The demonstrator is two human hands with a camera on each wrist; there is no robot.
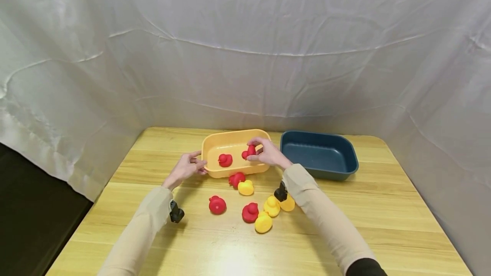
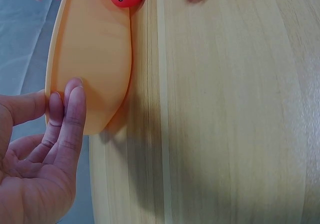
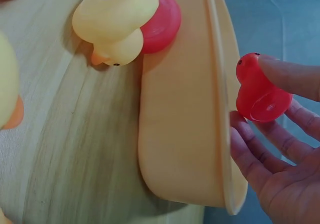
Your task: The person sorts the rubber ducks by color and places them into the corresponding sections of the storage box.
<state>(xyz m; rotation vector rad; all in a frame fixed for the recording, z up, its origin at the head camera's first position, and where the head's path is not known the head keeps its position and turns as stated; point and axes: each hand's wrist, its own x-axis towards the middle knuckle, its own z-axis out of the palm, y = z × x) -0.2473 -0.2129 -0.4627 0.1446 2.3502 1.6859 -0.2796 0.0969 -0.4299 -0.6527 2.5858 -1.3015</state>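
Observation:
A red rubber duck is pinched between the thumb and fingers of my right hand, over the inside of a light orange bin. The right wrist view shows this duck tipped, its flat base visible, just beyond the bin's rim. At the bin's left end, my left hand grips the rim, thumb on one side and fingers against the outer wall. Another red duck sits inside the bin. Against the bin's front lie a red duck and a yellow duck.
A dark blue bin stands to the right of the orange one. Nearer on the wooden table are red ducks and yellow ducks, one partly behind the right wrist camera. A grey curtain hangs behind.

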